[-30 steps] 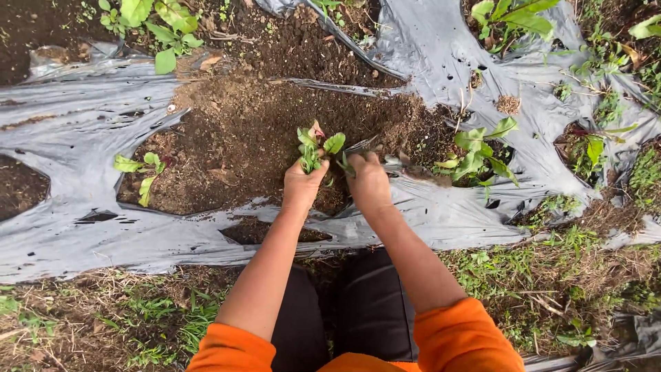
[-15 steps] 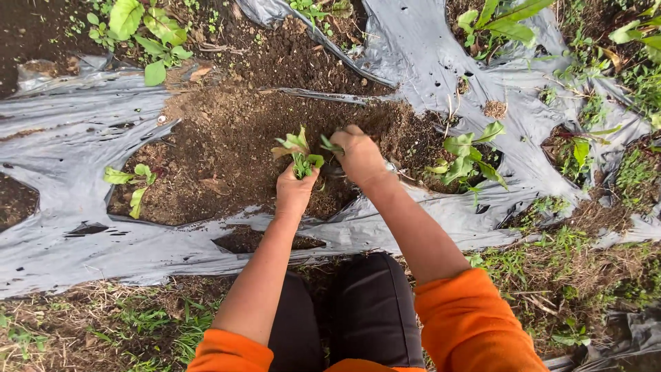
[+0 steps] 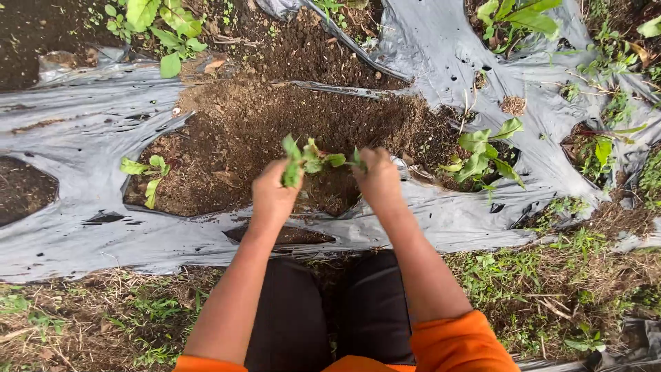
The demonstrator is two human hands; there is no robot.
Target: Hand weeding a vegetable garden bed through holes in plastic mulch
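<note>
1. Where the grip begins, the left hand (image 3: 273, 196) is closed around the lower stems of a bunch of seedlings (image 3: 306, 160), whose green leaves fan out above the fist.
2. The right hand (image 3: 377, 180) is pinched shut on one seedling (image 3: 352, 161) at the bunch's right edge; both hands hang just above the soil.
3. Handling, as a judgement: the seedlings look light, soft and easily bruised, with limp leaves and thin stems. They are best taken low on the stem, near the roots, with a loose hold and never by the leaf blades.
4. Beneath the hands lies a patch of loose dark soil (image 3: 234, 131), exposed through a wide opening in the black plastic mulch sheet (image 3: 76, 131).
5. A small planted seedling (image 3: 146, 172) stands at the left edge of this opening; a larger leafy plant (image 3: 485, 151) grows in the hole to the right, well apart from the hands.
6. Compared with half a second earlier, the hands have drawn apart: the right hand, then over the soil just beside the bunch, now pulls sideways at its edge, and the left hand sits slightly lower and nearer the body.
7. At the bottom, dark trousers (image 3: 323, 317) and orange sleeves (image 3: 454, 341) frame the view; weedy ground (image 3: 551, 275) borders the sheet.
</note>
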